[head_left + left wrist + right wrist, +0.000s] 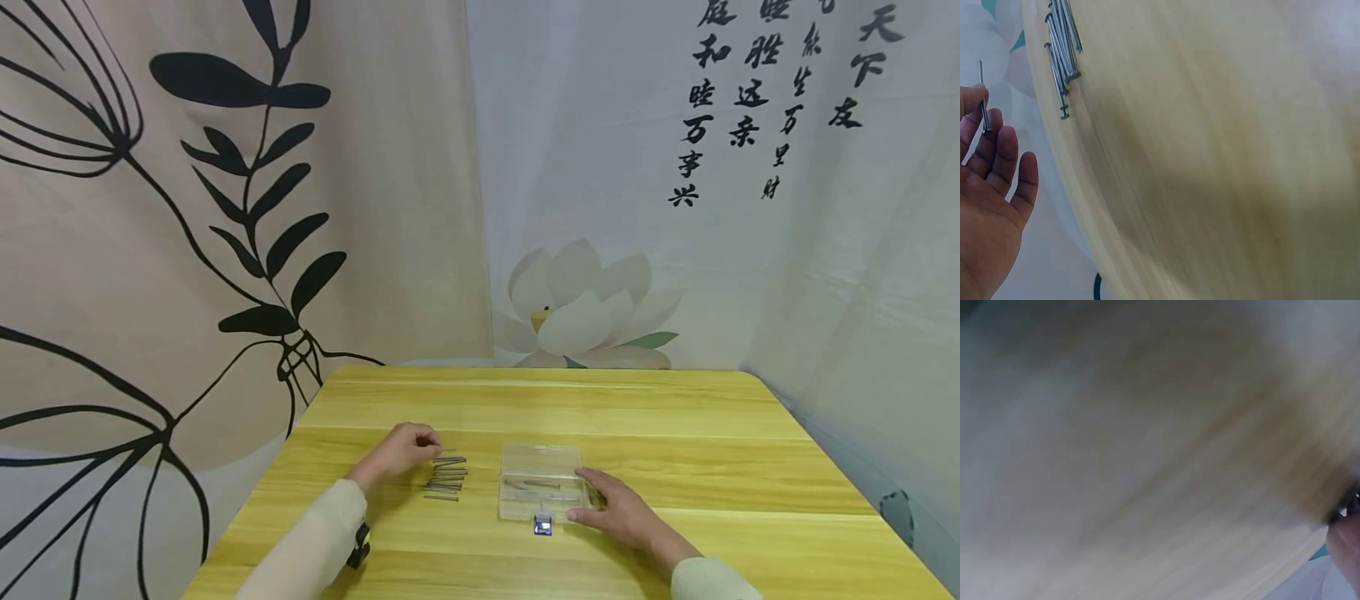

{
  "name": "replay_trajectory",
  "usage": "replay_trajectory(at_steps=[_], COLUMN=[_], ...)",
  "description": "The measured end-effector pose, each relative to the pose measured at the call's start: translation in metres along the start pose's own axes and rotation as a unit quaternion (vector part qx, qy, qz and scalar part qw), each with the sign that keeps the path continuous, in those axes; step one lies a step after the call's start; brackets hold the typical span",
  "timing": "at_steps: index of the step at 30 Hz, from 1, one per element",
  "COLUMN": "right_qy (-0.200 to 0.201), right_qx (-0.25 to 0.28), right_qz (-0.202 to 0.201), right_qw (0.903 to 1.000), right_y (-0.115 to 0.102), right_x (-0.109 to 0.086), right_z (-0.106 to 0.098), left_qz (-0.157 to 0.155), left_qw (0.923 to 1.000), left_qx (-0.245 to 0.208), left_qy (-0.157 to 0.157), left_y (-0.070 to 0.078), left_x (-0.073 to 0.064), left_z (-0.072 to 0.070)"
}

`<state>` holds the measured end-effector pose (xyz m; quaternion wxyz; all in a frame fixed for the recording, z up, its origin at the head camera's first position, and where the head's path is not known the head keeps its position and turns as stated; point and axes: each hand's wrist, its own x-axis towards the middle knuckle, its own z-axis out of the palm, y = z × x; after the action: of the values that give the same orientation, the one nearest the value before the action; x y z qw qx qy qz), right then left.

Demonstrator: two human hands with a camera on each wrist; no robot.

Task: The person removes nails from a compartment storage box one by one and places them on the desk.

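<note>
Pinching single nail (985,117) between thumb and fingers of left hand (401,450), at far end of loose nail row (447,475) on wooden table (675,433). Gripping right side of clear box (540,459) with right hand (621,508), thumb near, fingers far. Set right of row, with few more nails (542,484) in near part.

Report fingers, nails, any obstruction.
Left fingers pinching one nail. Right fingers gripping clear box. Loose nails lying left of box. Nothing seen in the way.
</note>
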<state>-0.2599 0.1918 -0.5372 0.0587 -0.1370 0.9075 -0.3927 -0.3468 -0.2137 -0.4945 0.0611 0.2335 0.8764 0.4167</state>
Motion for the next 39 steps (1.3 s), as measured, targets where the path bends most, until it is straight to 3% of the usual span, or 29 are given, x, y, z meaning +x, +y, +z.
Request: replay_trajectory(at_steps=[12,25,39], right_qy=[0.003,0.006,0.004], right_qx=[-0.001,0.005,0.002], right_qz=[-0.002,0.002,0.002], right_qw=[1.0,1.0,1.0], right_y=[0.001,-0.001,-0.003], right_x=[0.001,-0.001,-0.001], right_z=[0.0,0.0,-0.001], left_qz=[-0.047,-0.057,-0.059], left_qw=[0.9988,0.9982,0.9978], left_qx=[0.009,0.015,0.029], left_qy=[0.012,0.008,0.002], left_y=[-0.006,-0.016,-0.018], left_x=[0.013,0.025,0.03], left_z=[-0.002,0.002,0.011])
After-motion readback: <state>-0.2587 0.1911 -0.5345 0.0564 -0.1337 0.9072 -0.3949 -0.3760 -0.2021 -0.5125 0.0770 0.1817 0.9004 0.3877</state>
